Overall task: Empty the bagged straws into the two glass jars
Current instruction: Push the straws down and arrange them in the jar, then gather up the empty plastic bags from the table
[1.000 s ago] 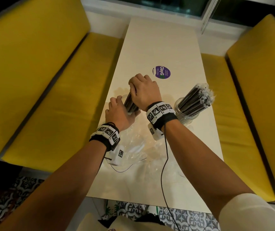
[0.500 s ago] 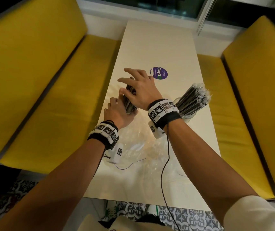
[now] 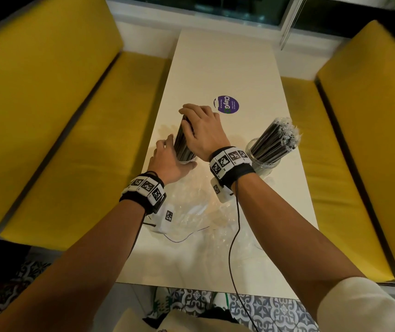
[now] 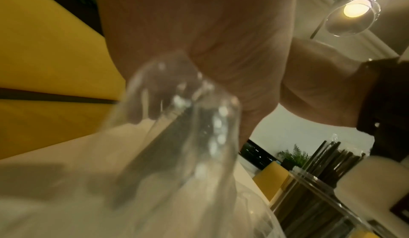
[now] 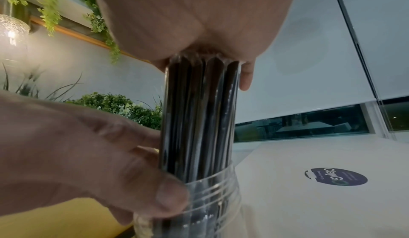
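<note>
Black straws [image 3: 182,142]; yellow benches [image 3: 67,149]; cream table [image 3: 227,68]; purple sticker [image 3: 226,108].

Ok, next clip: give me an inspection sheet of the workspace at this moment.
Surface: long white table with a round purple sticker on it.
Job's things: left jar stands with a straw bundle upright in it; right jar holds a second bundle leaning right.
Clutter: crumpled clear plastic bags on the table's near part.
Hands: left hand holds the left jar's neck; right hand curls over the top of the straw bundle.
Cables: black cable runs from the right wrist over the near edge; thin wire lies by the left wrist.
Surroundings: yellow benches on both sides, window at the far end, patterned floor tiles.
</note>
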`<state>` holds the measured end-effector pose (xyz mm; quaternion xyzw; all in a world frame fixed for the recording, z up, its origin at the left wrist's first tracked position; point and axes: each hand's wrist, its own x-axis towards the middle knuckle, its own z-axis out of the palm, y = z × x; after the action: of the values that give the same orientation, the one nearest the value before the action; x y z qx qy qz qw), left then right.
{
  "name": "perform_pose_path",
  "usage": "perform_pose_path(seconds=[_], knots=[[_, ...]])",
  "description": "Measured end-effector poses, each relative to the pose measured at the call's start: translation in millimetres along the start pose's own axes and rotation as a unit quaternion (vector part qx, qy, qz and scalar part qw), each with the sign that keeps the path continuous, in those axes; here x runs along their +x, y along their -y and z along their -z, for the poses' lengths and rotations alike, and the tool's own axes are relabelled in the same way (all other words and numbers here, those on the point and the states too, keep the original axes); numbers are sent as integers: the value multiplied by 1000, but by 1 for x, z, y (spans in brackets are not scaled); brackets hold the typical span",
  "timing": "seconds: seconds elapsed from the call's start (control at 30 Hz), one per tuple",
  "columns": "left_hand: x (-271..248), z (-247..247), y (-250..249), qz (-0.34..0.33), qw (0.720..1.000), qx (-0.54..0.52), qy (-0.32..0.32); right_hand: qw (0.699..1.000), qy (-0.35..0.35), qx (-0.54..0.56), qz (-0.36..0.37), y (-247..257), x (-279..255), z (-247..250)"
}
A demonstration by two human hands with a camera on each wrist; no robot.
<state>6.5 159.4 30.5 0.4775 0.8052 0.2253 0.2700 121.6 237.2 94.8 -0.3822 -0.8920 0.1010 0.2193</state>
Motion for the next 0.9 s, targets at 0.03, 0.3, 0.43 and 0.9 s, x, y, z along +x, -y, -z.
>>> perform_pose_path(seconds=[0.03,0.3,0.43,0.9], knots=[[-1,3,0,-2,1000,-9,7,1000,2,10,-3,0,0,2],[-33,45,-17,-16,996,-80,-46,975,-152,154,-40,-1,-9,40],[-62,41,-13,-115,955,-137,-238,946,-219,222,-88,0,-44,64],[-112,-109,38,-117,988,90,44,927,203,-27,-315,-82,-260,-37]])
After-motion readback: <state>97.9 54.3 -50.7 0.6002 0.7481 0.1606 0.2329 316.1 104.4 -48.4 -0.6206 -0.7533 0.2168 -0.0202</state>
